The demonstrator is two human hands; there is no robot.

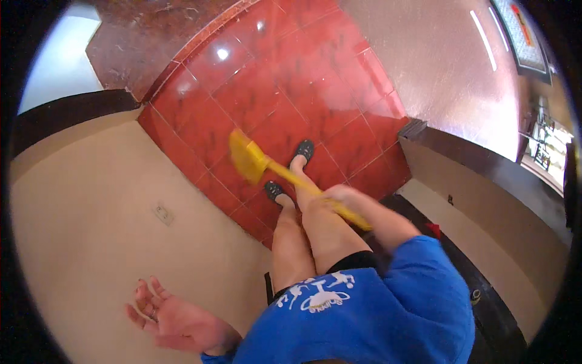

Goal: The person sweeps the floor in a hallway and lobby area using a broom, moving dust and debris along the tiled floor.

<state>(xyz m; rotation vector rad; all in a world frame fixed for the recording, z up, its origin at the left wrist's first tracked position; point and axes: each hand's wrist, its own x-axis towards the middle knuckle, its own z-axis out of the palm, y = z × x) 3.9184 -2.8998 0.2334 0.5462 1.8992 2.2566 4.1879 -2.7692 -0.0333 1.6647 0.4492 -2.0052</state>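
My right hand [338, 194] is closed around the handle of a yellow plastic tool [295, 175], which looks like a short broom or a dustpan; motion blur hides which. Its wide end is over the red tiled floor [254, 100], left of my feet, and the handle crosses above my legs. At the lower left my left hand [170, 316] is raised with its palm up and fingers apart, holding nothing, in front of the beige wall.
Dark clogs [304, 152] are on my feet. A beige wall [91, 227] with an outlet plate [163, 214] bounds the left side. To the right stands a low wall with a dark ledge [482, 157]; a framed picture [523, 36] hangs at the upper right.
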